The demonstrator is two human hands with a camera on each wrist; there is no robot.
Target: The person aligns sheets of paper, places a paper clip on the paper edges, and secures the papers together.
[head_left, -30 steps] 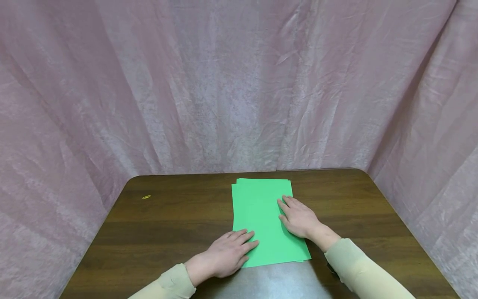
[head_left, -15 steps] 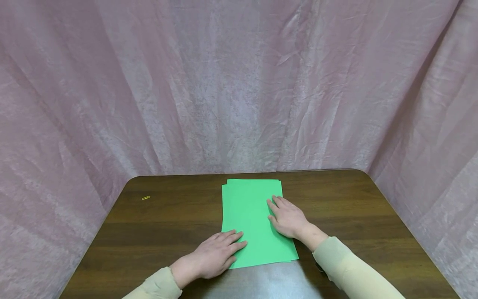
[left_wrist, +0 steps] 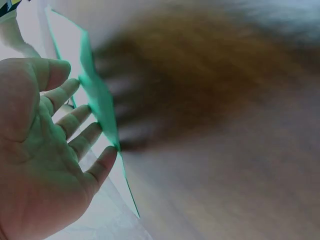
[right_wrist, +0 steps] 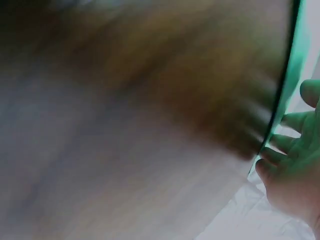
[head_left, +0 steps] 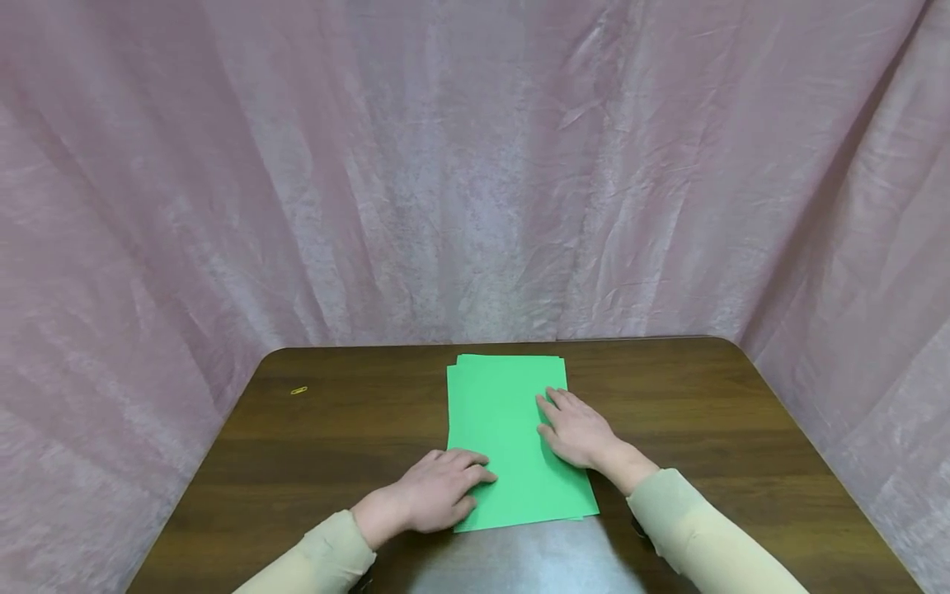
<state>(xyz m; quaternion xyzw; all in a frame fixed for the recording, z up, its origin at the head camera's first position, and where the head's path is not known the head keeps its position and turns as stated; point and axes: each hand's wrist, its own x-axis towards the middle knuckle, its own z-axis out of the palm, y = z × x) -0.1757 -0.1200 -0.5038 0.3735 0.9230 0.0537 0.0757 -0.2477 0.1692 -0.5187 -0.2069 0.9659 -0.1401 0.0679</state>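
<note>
A small stack of green paper sheets lies on the table, its edges slightly offset at the far left and near right corners. At the near left edge of the sheets, my left hand rests with fingers spread and slightly bent, their tips on the top sheet. My right hand lies over the right edge, fingers extended onto the paper. In the left wrist view, the left fingertips meet the edge of the green paper. The right wrist view has the right hand at the opposite paper edge.
A yellow paper clip lies at the far left of the brown wooden table. Pink curtains hang behind the table and along both sides. Light reflects off the table's near middle.
Both hands and the green sheets have shifted left across the table, mostly in the first half second. The left hand's fingers are now a little more bent. The paper clip stays put.
</note>
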